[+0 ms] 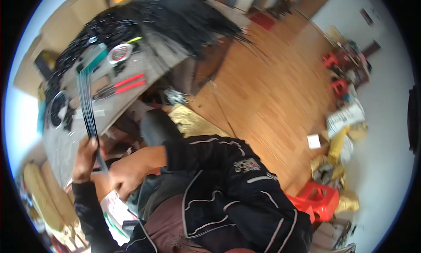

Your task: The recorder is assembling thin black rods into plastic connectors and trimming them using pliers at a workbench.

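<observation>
A bundle of long, thin dark strips (pixel 87 108) stands up over the table edge, its far end near a green box. My left hand (pixel 85 158) is closed around the lower part of the bundle. Beside the bundle's lower tip, my right hand (pixel 126 175) has its fingers curled in. Motion blurs it, and what it may hold cannot be made out. Red-handled pliers (pixel 125 85) lie on the table to the right of the bundle.
On the worktable (pixel 151 71) are a heap of black strands (pixel 175 20), a tape roll (pixel 119 53) and the green box (pixel 93 58). Golden sheeting (pixel 193 121) lies on the wooden floor (pixel 263 95). A red stool (pixel 318 200) and bags (pixel 346 117) stand along the right wall.
</observation>
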`<state>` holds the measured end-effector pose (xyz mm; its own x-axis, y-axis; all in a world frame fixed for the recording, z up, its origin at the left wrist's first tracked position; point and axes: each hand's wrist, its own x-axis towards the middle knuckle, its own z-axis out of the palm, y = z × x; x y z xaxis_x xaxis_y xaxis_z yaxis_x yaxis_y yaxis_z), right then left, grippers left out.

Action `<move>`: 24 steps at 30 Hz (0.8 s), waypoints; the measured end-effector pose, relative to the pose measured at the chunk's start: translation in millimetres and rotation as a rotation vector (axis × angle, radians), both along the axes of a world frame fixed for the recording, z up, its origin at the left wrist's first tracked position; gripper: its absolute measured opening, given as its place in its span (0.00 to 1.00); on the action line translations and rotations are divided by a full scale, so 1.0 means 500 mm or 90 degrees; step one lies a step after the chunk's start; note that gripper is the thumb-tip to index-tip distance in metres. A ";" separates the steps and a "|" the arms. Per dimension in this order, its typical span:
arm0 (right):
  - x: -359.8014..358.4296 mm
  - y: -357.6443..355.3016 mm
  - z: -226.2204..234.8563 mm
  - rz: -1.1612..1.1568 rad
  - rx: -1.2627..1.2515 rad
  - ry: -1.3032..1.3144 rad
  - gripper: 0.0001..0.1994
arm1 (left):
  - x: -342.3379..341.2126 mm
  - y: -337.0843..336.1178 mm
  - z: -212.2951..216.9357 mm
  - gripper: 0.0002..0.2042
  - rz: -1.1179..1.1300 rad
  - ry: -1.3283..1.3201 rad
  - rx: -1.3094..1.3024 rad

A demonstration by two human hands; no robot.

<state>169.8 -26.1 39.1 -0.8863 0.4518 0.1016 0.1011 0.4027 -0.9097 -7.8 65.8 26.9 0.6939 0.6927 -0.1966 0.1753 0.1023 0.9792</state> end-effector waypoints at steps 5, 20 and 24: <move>0.012 0.035 -0.209 -0.239 0.172 -0.323 0.23 | 0.024 -0.028 0.018 0.10 0.239 -0.093 0.032; -0.020 -0.032 -0.368 -0.008 -0.392 -0.189 0.16 | 0.013 -0.240 -0.119 0.12 0.390 -0.356 -0.082; -0.011 -0.060 -0.430 0.055 -0.429 -0.202 0.28 | 0.002 -0.258 -0.133 0.15 0.303 -0.300 -0.046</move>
<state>164.4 -56.2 -176.0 -0.8625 0.2533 -0.4382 0.3922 -0.2127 -0.8949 -6.9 -63.4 -39.5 0.3396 0.9406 -0.0050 -0.3487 0.1308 0.9281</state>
